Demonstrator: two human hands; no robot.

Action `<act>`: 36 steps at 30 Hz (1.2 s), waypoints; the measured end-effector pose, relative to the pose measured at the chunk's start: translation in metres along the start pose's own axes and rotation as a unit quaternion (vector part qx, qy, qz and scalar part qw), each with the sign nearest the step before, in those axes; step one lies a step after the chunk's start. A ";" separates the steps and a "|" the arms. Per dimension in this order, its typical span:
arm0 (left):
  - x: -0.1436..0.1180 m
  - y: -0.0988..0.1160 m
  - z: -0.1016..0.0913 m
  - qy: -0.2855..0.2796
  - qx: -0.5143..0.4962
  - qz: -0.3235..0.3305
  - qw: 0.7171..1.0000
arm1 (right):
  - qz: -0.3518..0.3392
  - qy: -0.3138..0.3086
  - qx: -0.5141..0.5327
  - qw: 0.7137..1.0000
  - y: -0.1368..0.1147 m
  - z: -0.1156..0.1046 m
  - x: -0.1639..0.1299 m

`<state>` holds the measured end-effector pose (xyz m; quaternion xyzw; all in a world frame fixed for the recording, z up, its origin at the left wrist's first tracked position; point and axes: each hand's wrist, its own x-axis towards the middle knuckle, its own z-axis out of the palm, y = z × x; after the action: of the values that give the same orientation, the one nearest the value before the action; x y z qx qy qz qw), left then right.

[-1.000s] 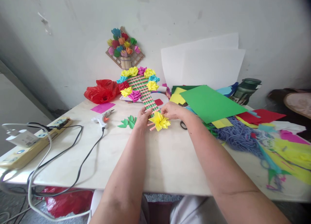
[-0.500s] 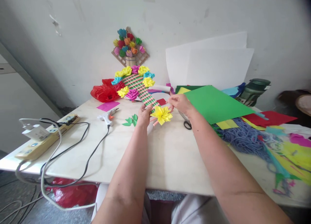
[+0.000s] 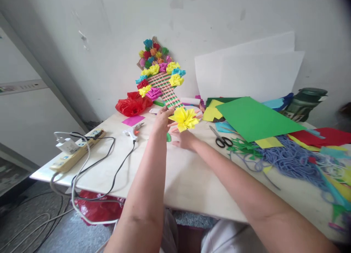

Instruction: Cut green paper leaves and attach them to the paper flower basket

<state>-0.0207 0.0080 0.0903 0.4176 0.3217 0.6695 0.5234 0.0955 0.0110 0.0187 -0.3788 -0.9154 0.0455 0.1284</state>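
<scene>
1. Left hand (image 3: 161,122) grips the lower end of the woven paper-strip cone (image 3: 164,90), lifted off the table (image 3: 192,180) and tilted up toward the wall.
2. Right hand (image 3: 183,139) is low under the cone, near the tabletop, fingers loosely spread. Can't tell if it holds anything; looks empty.
3. Step in hand, my read: checking or positioning the yellow paper flower (image 3: 184,118) at the cone's narrow tip. Flower sits just right of the left fingers, touching the strip ends.
4. Next move likely needs the flower held square on the tip while the glue gun (image 3: 133,130) is reached; it lies well left, cord trailing to the power strip (image 3: 74,152).
5. Materials: cone is flat green and pink strips in a basket weave, rigid enough to hold one-handed. Crumpled tissue-like rosettes ring its wide top.
6. Flower: layered fringed petals, light, crushable.
7. Nearby: scissors (image 3: 221,138), green paper sheet (image 3: 255,117), blue yarn pile (image 3: 290,159).
</scene>
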 end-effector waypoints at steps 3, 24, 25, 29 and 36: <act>0.003 0.020 -0.009 0.006 0.024 0.004 1.000 | -0.043 0.001 -0.034 0.999 -0.023 0.012 0.010; 0.002 -0.005 -0.027 0.004 0.030 -0.022 0.999 | 0.075 -0.046 -0.110 0.990 0.016 0.012 -0.003; 0.003 -0.011 -0.027 -0.001 0.031 -0.026 0.999 | 0.081 -0.052 -0.115 0.989 0.021 0.009 -0.009; 0.003 -0.034 -0.027 -0.029 0.034 -0.059 0.997 | 0.095 -0.059 -0.120 0.987 0.027 -0.004 -0.030; -0.002 -0.048 -0.016 -0.006 0.006 -0.093 0.996 | 0.095 0.011 -0.118 0.988 0.023 -0.017 -0.046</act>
<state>-0.0144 0.0175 0.0408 0.3930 0.3599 0.6138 0.5824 0.1473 -0.0053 0.0218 -0.4769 -0.8729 -0.0545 0.0876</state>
